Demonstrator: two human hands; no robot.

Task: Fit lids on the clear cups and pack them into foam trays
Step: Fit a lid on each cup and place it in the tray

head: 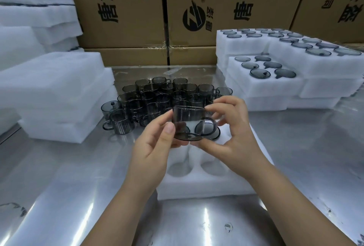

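My L hand [155, 147] and R hand [232, 127] pinch the cup [187, 119] just above the tray [206, 188]. Lid prob. on, too blurry to swear. I'd press evenly, then lower it straight into a pocket [180, 169].

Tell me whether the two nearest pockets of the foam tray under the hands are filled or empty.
Empty. Both near pockets of the foam tray show only bare white foam; pockets farther back are mostly hidden.
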